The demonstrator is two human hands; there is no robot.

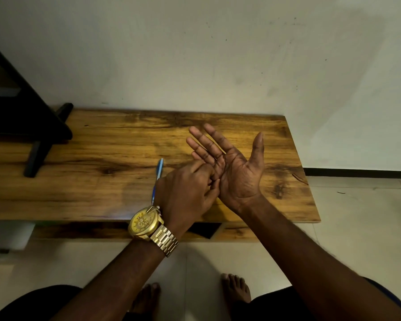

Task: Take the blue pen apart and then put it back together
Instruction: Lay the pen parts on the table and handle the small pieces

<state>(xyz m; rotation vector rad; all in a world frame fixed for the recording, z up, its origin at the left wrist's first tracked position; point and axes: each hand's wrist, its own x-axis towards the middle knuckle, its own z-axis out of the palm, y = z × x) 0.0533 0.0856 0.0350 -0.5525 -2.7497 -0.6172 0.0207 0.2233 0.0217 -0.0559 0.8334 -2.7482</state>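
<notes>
Wooden table (102, 140) at frame centre bears the blue pen (157, 179). Right hand (229, 167) lies open, palm up, empty. Left hand (185, 193) curls, fingertips in that palm; grasp indeterminable.

pen (159, 172): blue with a pale, lighter tip, just left of the curled left-hand fingers (196, 169)
watch (145, 222): gold case, yellow-gold dial, gold link band
table (102, 158): honey-brown wood, dark streaks and knots, under the spread right-hand fingers (202, 140)
wall (195, 54): off-white, small dark specks
floor (357, 216): pale cream tiles
</notes>
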